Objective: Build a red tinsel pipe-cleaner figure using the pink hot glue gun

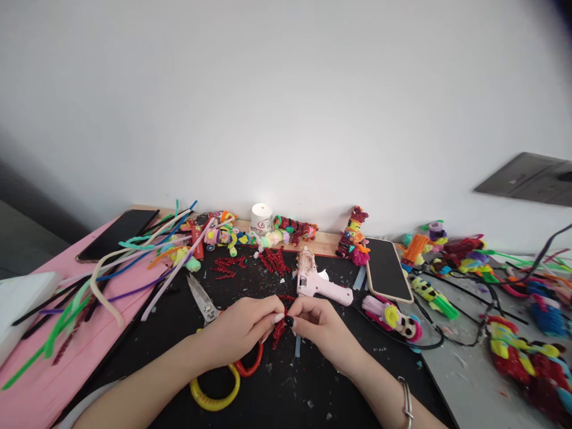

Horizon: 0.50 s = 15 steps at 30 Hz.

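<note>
Both hands, left hand (243, 333) and right hand (319, 325), grip closed on red tinsel stem (280, 329). Beyond grip: glue gun (322, 286), white tub (261, 217), label unreadable.

Counts, head view: 1 pair of scissors (210, 333), 1 glue gun (319, 283), 2 phones (117, 234) (388, 269), 1 white tape roll (261, 217), 2 hands (239, 330) (319, 325). Finished pipe-cleaner figures: roughly a dozen, right edge too blurred to confirm. Loose stems: uncountable heap.
</note>
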Tool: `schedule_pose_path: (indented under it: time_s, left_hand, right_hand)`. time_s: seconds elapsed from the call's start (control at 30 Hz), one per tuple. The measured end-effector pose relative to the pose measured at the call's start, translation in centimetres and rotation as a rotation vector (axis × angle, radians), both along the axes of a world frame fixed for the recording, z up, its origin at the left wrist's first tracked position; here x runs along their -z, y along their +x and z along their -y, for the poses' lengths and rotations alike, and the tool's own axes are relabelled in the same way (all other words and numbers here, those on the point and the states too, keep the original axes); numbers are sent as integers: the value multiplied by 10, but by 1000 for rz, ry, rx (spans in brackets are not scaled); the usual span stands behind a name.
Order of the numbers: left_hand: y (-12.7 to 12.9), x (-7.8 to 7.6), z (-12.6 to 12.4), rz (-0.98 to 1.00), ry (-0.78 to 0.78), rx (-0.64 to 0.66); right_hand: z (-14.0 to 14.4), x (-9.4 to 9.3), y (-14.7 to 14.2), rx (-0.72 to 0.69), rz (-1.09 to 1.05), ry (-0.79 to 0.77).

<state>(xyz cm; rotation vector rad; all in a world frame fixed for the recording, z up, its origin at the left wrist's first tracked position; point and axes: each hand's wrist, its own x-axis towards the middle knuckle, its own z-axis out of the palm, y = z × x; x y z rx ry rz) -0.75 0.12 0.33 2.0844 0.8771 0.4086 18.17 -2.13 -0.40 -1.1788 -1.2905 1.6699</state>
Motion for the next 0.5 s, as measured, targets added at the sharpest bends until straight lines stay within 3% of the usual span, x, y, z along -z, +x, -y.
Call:
schedule_pose_path:
  time_s: [0.5]
  left_hand:
    - [0,0,1,-28,10,6]
  right_hand:
    - [0,0,0,-8,-4,-11]
